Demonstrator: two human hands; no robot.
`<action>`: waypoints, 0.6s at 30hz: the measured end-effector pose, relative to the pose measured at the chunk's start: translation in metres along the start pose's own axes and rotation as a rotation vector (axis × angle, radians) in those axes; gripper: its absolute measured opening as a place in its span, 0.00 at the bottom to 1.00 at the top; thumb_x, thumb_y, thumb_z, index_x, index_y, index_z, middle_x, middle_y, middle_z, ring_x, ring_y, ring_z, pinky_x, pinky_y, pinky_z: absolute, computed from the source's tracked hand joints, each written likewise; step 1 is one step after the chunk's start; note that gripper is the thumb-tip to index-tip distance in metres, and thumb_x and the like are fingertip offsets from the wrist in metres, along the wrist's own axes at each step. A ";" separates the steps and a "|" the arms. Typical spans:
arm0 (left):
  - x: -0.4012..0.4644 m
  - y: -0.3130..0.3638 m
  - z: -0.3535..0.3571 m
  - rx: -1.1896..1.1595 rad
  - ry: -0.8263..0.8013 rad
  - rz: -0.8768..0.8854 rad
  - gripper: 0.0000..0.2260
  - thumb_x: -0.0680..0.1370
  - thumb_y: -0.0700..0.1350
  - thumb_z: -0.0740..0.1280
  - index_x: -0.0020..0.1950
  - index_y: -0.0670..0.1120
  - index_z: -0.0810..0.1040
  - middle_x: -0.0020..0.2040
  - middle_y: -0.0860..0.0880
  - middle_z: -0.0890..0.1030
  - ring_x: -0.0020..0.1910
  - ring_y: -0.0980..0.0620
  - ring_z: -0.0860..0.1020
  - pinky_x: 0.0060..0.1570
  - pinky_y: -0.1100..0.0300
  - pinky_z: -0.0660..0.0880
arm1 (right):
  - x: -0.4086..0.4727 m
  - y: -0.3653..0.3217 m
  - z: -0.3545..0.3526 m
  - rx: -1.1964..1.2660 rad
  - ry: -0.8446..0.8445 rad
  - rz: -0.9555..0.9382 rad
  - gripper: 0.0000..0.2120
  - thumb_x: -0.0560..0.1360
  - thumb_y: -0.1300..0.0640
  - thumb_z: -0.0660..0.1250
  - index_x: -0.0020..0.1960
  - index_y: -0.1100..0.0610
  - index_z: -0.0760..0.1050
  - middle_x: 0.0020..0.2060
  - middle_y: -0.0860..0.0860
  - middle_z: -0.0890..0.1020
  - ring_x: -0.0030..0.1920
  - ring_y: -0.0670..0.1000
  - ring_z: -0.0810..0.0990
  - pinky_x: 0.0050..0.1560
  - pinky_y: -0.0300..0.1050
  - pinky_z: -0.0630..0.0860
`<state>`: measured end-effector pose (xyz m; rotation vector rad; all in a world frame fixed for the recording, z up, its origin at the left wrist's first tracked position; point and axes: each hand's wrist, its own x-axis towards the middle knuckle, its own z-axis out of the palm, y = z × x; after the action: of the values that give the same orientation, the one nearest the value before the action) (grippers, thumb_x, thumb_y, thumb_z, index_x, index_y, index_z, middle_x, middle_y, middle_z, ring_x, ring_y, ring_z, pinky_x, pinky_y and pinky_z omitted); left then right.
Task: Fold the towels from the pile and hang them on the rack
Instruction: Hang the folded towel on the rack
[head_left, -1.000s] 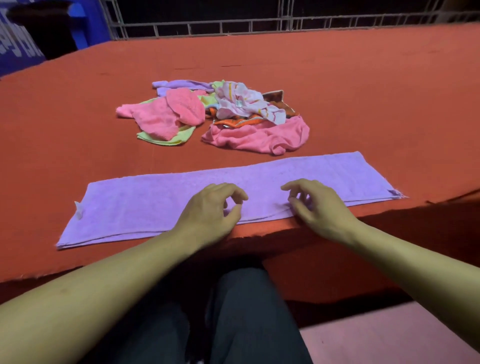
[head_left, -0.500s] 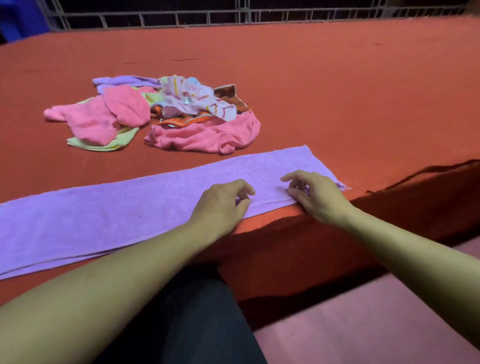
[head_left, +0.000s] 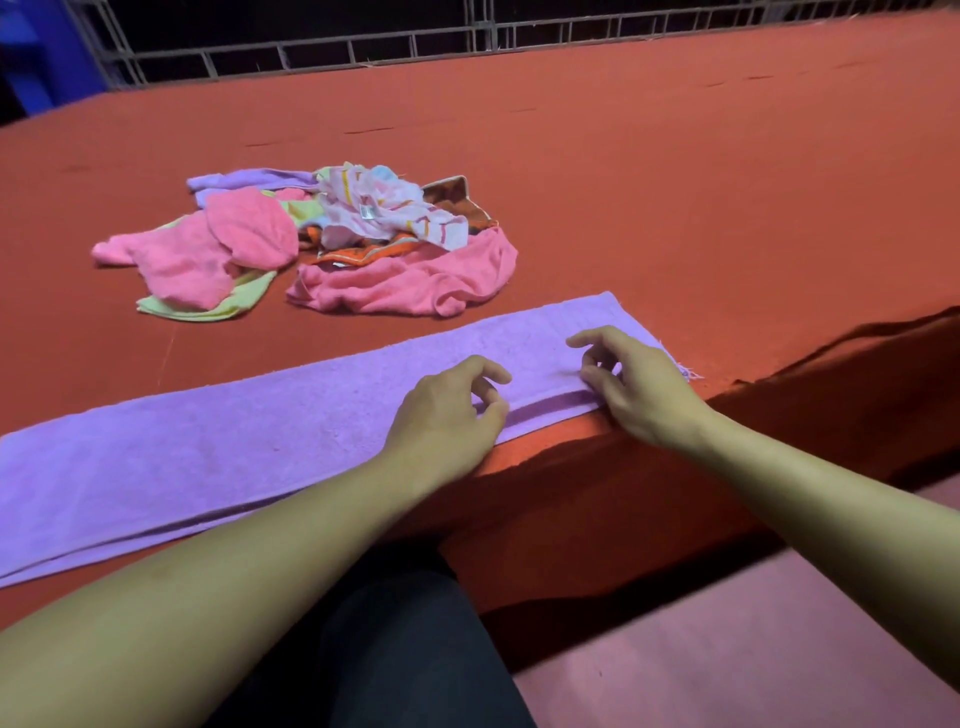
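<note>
A long purple towel (head_left: 260, 447), folded lengthwise, lies flat along the near edge of the red table (head_left: 675, 208). My left hand (head_left: 447, 410) rests on its near edge right of the middle, fingers loosely curled and thumb touching the cloth. Close to the towel's frayed right end, my right hand (head_left: 641, 387) touches the towel with its thumb at the near edge and fingers curled above it. Neither hand plainly lifts the cloth. Behind the purple towel sits the pile of towels (head_left: 332, 244): pink, yellow-green, striped white, orange and purple. No rack is in view.
A metal railing (head_left: 415, 44) runs along the table's far side. The red cover hangs loose over the front edge at the right (head_left: 831, 353). Below the table are my dark-clothed leg (head_left: 405, 649) and a pinkish floor (head_left: 727, 649).
Both hands have slid to the right along the towel's near edge, the right one nearly reaching the end. The view has turned right, so the towel's left end is cut off.
</note>
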<state>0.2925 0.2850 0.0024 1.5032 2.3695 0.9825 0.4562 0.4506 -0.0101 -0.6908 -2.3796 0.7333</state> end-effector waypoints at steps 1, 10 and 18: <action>-0.001 0.001 0.001 0.001 -0.010 0.007 0.09 0.76 0.48 0.66 0.52 0.61 0.76 0.42 0.64 0.80 0.38 0.61 0.76 0.50 0.58 0.75 | 0.000 0.000 -0.001 0.000 -0.006 -0.012 0.15 0.78 0.63 0.64 0.61 0.50 0.75 0.40 0.40 0.76 0.43 0.43 0.74 0.46 0.39 0.66; -0.008 -0.004 0.015 0.068 -0.138 0.072 0.09 0.76 0.50 0.65 0.55 0.58 0.76 0.43 0.61 0.79 0.49 0.57 0.76 0.52 0.53 0.75 | -0.013 0.006 -0.012 -0.125 -0.122 -0.153 0.15 0.78 0.61 0.64 0.62 0.49 0.76 0.43 0.40 0.79 0.45 0.47 0.74 0.48 0.41 0.69; 0.027 0.022 0.018 0.119 -0.027 0.159 0.09 0.78 0.48 0.63 0.55 0.58 0.78 0.52 0.61 0.79 0.48 0.54 0.75 0.53 0.56 0.73 | 0.009 0.044 -0.040 -0.273 0.131 0.128 0.13 0.77 0.61 0.63 0.58 0.50 0.78 0.44 0.41 0.78 0.47 0.53 0.76 0.48 0.43 0.68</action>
<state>0.3043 0.3221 0.0075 1.7594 2.3579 0.8592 0.4886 0.5014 -0.0068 -0.9802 -2.3525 0.4018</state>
